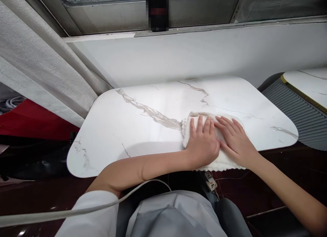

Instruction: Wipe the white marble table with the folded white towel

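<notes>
A white cloth (222, 162) with a scalloped edge lies on the right half of a white marble-patterned tabletop (143, 135), its near edge reaching over the table's front edge. My left hand (203, 143) rests palm down on the cloth, its fingers stretched out and pointing away from me. Just to its right, my right hand (233, 140) also lies flat on the cloth, fingers extended and angled to the left. The two hands touch or nearly touch near the thumbs.
Grey curtains (51, 53) hang at the left beside a red item (35, 121). A white wall and window frame stand behind the table. Another marbled table (309, 83) is at the right. A pale cable (102, 206) crosses in front of my body, near a power strip (211, 182).
</notes>
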`<action>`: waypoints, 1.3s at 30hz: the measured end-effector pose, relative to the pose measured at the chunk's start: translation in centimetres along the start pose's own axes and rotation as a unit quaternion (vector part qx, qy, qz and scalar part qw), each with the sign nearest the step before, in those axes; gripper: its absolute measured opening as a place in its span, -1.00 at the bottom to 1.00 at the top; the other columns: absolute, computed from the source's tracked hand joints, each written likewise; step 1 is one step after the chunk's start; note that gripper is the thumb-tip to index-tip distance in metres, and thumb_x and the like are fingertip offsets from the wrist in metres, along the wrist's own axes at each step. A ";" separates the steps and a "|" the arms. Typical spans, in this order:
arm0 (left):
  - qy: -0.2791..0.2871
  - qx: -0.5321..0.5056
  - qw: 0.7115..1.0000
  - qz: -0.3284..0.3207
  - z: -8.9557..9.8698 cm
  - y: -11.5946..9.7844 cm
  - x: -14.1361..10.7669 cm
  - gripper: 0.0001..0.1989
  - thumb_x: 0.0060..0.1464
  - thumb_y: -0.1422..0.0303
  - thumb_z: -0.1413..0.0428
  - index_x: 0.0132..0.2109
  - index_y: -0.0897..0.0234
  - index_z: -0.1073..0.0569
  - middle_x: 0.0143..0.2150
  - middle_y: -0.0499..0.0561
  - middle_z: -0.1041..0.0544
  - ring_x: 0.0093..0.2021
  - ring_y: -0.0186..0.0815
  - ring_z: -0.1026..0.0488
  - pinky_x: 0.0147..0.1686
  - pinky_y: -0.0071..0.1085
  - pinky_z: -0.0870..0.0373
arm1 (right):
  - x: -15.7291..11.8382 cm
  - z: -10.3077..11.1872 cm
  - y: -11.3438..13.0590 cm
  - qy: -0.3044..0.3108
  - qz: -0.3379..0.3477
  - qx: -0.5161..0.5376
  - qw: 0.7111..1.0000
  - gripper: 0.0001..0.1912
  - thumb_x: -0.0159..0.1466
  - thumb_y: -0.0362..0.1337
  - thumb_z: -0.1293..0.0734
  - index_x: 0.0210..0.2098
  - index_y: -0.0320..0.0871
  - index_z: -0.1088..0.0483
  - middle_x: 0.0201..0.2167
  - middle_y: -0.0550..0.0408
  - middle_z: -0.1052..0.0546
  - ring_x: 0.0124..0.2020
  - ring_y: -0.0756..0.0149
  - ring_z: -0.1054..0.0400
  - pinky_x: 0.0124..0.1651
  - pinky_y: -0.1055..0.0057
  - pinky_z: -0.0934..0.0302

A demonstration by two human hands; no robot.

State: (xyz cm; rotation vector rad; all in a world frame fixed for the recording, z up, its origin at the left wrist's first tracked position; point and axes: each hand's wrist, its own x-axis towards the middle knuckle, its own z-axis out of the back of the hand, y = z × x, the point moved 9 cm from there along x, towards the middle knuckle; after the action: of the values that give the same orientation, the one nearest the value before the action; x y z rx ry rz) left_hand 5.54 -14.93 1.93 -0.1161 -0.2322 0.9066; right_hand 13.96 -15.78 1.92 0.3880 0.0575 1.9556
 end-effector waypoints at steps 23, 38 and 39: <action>-0.054 -0.025 0.994 0.090 0.3 8.9 12.1 -0.45 0.29 0.38 0.19 0.36 0.46 -0.23 0.41 0.22 -0.24 0.45 -0.01 -0.06 0.44 0.05 0.15 | 14.5 -1.9 -7.1 -0.038 -0.010 0.005 0.999 -0.52 0.34 -0.20 0.00 0.16 -0.11 -0.30 0.26 -0.13 -0.37 0.32 0.07 -0.17 0.35 -0.04 0.04; -0.106 0.016 0.980 0.167 1.0 16.4 20.1 -0.57 0.31 0.31 0.15 0.23 0.22 -0.39 0.28 0.16 -0.38 0.37 0.00 -0.17 0.37 0.02 0.00 | 24.0 -3.4 -11.9 -0.082 -0.068 -0.001 0.994 -0.51 0.34 -0.20 -0.04 0.17 -0.07 -0.34 0.21 -0.04 -0.42 0.27 0.04 -0.19 0.32 0.00 0.00; -0.105 0.017 0.980 0.168 0.9 16.4 20.5 -0.57 0.32 0.32 0.15 0.23 0.22 -0.39 0.28 0.17 -0.39 0.36 0.00 -0.17 0.37 0.03 0.00 | 24.1 -3.4 -12.2 -0.080 -0.067 0.002 0.995 -0.51 0.34 -0.20 -0.04 0.17 -0.06 -0.34 0.21 -0.04 -0.42 0.27 0.04 -0.19 0.32 0.00 0.00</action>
State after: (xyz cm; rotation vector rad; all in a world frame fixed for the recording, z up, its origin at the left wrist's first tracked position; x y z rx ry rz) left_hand 4.89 11.31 2.67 -0.0264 -0.4013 1.2615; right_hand 15.09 11.43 1.90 0.5299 -0.0148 1.7867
